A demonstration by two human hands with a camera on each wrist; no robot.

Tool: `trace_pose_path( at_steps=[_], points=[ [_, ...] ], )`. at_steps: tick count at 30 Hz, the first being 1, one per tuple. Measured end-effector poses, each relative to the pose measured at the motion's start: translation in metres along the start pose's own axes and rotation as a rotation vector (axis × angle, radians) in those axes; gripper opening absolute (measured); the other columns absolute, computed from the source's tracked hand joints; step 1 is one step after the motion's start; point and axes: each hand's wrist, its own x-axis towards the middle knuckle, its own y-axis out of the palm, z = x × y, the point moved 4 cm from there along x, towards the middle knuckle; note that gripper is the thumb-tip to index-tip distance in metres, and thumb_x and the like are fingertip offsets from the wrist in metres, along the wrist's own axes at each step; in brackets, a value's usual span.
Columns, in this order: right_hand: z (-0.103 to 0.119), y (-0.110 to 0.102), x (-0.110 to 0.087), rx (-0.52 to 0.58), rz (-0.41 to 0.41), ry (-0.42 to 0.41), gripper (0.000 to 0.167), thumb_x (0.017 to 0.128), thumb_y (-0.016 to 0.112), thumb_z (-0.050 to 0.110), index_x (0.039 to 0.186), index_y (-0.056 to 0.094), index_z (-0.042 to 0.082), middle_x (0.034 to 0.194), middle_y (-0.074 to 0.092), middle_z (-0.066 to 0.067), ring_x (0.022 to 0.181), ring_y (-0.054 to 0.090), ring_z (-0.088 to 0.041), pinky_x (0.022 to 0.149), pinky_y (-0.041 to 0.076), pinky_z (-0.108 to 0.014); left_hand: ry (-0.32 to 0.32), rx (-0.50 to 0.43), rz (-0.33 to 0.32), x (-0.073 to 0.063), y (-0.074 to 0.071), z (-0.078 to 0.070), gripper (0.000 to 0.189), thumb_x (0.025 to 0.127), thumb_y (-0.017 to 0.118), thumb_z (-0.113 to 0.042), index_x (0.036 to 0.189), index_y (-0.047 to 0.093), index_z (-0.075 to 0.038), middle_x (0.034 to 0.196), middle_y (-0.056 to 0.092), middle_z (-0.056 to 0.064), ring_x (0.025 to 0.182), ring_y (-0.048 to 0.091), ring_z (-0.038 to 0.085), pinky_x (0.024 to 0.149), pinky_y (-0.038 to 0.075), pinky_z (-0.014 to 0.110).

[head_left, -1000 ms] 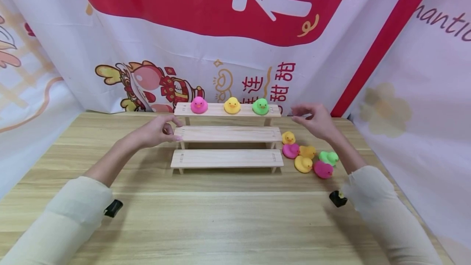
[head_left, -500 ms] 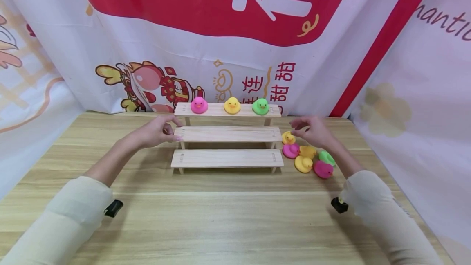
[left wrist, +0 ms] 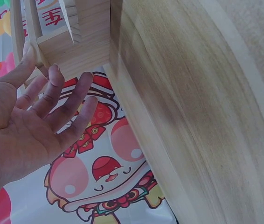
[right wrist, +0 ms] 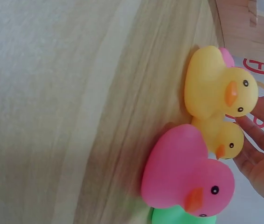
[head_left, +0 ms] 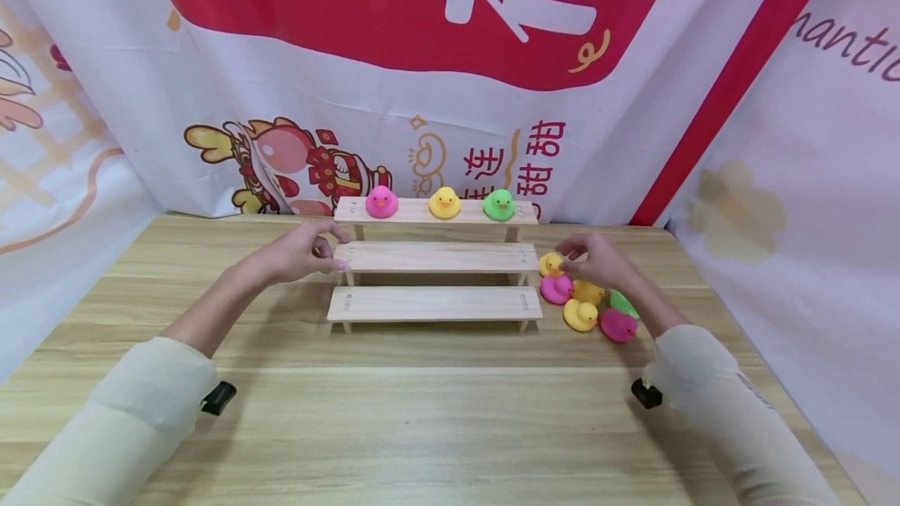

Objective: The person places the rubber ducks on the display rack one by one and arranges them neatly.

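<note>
The rear yellow duck (head_left: pixel 548 262) was positioned just left of the nearer right hand (head_left: pixel 598 258), whose thumb and fingers were parted, while the rack (head_left: pixel 436 258) was pinched at its left end by the left hand (head_left: pixel 304 253).

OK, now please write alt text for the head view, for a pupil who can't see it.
A person's left hand grips the left end of the middle shelf of a three-tier wooden stand; the right hand hovers by six toy ducks on the table beside it. A pink duck, a yellow duck and a green duck sit along the top shelf.
</note>
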Motion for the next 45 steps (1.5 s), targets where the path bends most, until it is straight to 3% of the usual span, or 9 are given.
trace_pose_path(
  at_steps=[6,16,26,37,45],
  points=[
    [-0.003,0.005,0.004,0.010,0.039,0.016,0.033,0.096,0.071,0.007,0.127,0.070,-0.002,0.115,0.070,-0.018,0.101,0.061,-0.032,0.076,0.055,-0.033,0.002,0.003,-0.002,0.000,0.000,0.000,0.042,0.095,0.076,-0.009,0.127,0.055,0.009,0.079,0.064,0.010,0.076,0.059,0.023,0.068,0.048,0.029],
    [-0.002,0.007,0.008,-0.009,0.037,0.030,0.034,0.095,0.073,0.011,0.127,0.071,0.000,0.115,0.069,-0.017,0.103,0.061,-0.033,0.078,0.055,-0.034,0.001,0.006,-0.002,0.000,0.000,0.001,0.041,0.095,0.076,-0.009,0.126,0.056,0.008,0.080,0.065,0.010,0.077,0.059,0.021,0.069,0.049,0.030],
    [0.002,0.009,0.011,-0.025,0.041,0.037,0.035,0.093,0.077,0.012,0.124,0.071,-0.003,0.108,0.070,-0.017,0.094,0.060,-0.029,0.071,0.053,-0.031,0.000,0.005,-0.001,0.000,0.000,0.000,0.041,0.095,0.076,-0.009,0.126,0.055,0.008,0.080,0.064,0.010,0.077,0.059,0.024,0.069,0.049,0.030],
    [0.004,0.009,0.012,-0.055,0.030,0.039,0.037,0.094,0.076,0.012,0.126,0.070,-0.005,0.103,0.069,-0.016,0.090,0.058,-0.027,0.073,0.051,-0.032,-0.002,-0.007,0.003,0.000,0.000,0.002,0.042,0.095,0.076,-0.009,0.127,0.055,0.008,0.079,0.063,0.010,0.075,0.056,0.020,0.065,0.046,0.028],
    [0.007,0.008,0.009,-0.041,0.009,0.021,0.041,0.093,0.076,0.011,0.130,0.067,-0.006,0.109,0.070,-0.018,0.097,0.061,-0.030,0.081,0.054,-0.036,0.000,-0.013,0.003,0.000,0.000,0.003,0.043,0.095,0.076,-0.009,0.128,0.055,0.008,0.079,0.064,0.011,0.075,0.057,0.022,0.065,0.047,0.028]
  ],
)
